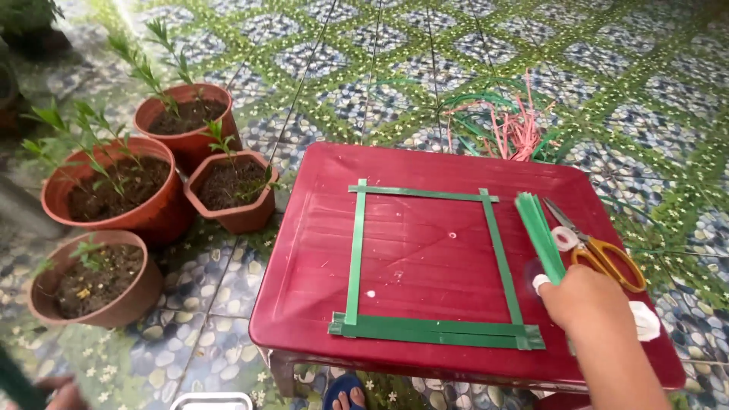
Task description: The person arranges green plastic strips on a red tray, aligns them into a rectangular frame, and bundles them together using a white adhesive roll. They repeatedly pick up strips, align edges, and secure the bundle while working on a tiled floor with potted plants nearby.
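A square frame of green strips (425, 262) lies flat on a dark red plastic table (319, 250), with doubled strips along its near edge. My right hand (588, 300) is at the table's right side, closed on the near end of a bundle of green strips (538, 231) that points away from me. Scissors with yellow handles (600, 249) lie just right of the bundle, beside a small white tape roll (565, 238). At the bottom left corner only a bit of my left hand (64, 395) shows, next to a dark green object; its grip is unclear.
Several terracotta pots with small green plants (152, 182) stand on the tiled floor left of the table. A pile of pink and green strips (505, 121) lies on the floor beyond it. A white scrap (645, 320) rests at the table's right edge. A blue sandal (345, 391) shows below.
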